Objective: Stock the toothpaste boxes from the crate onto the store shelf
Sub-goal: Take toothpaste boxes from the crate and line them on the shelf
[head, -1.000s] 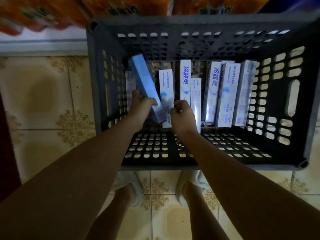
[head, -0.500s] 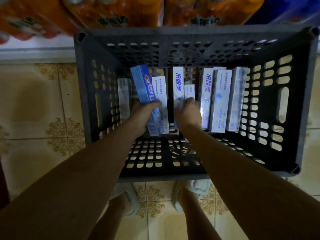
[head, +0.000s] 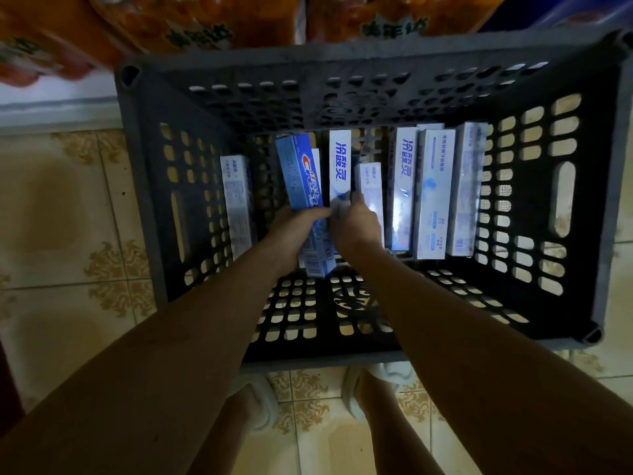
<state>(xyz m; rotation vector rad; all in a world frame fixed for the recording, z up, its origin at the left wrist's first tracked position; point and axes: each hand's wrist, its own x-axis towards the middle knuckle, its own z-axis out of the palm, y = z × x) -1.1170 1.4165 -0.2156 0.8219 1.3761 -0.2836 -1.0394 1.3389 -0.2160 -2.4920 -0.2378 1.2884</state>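
Observation:
A dark grey slotted crate (head: 609, 186) stands on the floor below me. Several toothpaste boxes lie in a row on its bottom. My left hand (head: 291, 231) is shut on a blue Crest box (head: 301, 176), raised and tilted over the others. A white box underneath it shows only at its edges. My right hand (head: 354, 224) grips the near end of a white-and-blue box (head: 340, 162) beside it. A lone white box (head: 235, 197) lies at the left, and three more white boxes (head: 433, 190) lie at the right.
Orange drink packs (head: 191, 18) sit on a low white shelf edge (head: 58, 104) behind the crate. Patterned beige floor tiles (head: 68, 217) surround it. My feet in white shoes (head: 356, 399) stand just in front of the crate's near wall.
My left hand has turned the blue box so its printed face shows and brought it toward the middle. My right hand has closed in next to it. The view has shifted down.

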